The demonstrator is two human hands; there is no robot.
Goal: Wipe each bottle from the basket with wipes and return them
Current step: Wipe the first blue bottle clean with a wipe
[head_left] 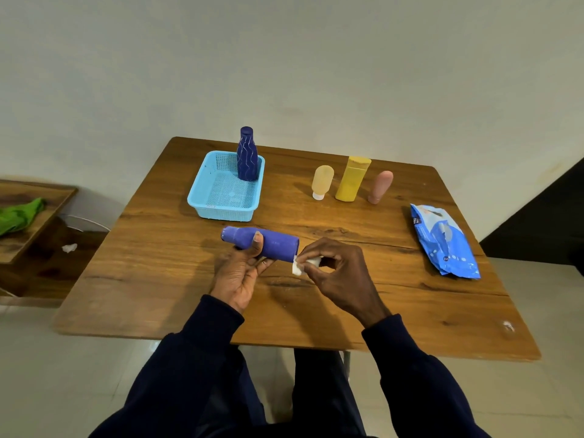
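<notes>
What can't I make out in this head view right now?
All head view:
- Purple bottle: underside and part of its middle, hidden by the left hand gripping it.
- White wipe: mostly covered by the right hand pinching it.
- Wipes pack: print too small to read.
- Green cloth: cut off by the left edge.

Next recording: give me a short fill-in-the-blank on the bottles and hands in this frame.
The left hand grips the purple bottle while the right hand pinches a white ____ at its base.
Exactly ____ bottle stands in the blue basket.
Of the three bottles standing on the table right of the basket, the middle bottle is ____.
Missing words: wipe, one, yellow.
</notes>
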